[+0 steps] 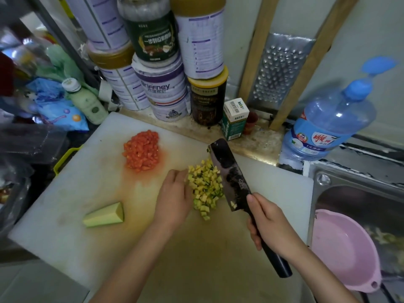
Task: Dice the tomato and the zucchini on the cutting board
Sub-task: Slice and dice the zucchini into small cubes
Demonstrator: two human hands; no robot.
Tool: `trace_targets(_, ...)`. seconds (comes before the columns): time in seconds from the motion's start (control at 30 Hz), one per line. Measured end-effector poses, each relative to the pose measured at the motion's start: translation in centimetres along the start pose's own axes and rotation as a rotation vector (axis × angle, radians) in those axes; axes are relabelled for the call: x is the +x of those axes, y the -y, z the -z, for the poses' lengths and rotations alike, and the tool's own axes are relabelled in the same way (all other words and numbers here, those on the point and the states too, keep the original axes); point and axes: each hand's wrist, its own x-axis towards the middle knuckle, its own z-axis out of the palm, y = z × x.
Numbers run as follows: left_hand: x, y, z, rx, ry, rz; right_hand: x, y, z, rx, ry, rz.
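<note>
On the white cutting board a heap of diced tomato lies at the back. Diced zucchini is piled in the middle. An uncut zucchini wedge lies at the front left. My left hand rests on the board, its fingers touching the left side of the zucchini pile. My right hand grips the handle of a dark cleaver, whose blade stands against the right side of the pile with a few bits stuck to it.
Stacked tins and a dark jar stand behind the board, next to a small box and a grater. A blue bottle stands at the right. A pink bowl sits in the sink. Bags and a small bottle crowd the left.
</note>
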Motion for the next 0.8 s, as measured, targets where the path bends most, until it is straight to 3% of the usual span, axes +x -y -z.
trace_targets(0.1, -0.8, -2.2, -0.7, 0.061, -0.114, -0.332, -0.2, 0.6, -0.2, 0.049, 0.018, -0.019)
trace_targets(0.17, -0.3, -3.4, -2.2, 0.073, -0.107, -0.44, -0.3, 0.9, -0.5, 0.067, 0.02, -0.014)
trace_targets(0.33, 0.7, -3.9, -5.1, -0.041, -0.195, -0.456, 0.1, 1.5, -0.5, 0.133, -0.005, -0.021)
trace_targets(0.6, 0.1, -0.4, -4.8, 0.143, -0.273, -0.658, -0.1, 0.9, -0.6, 0.106, 0.02, -0.044)
trace_targets(0.8, 0.9, -0.7, -4.0, 0.14, -0.301, -0.63, 0.1, 1.0, -0.5, 0.146, -0.013, -0.045)
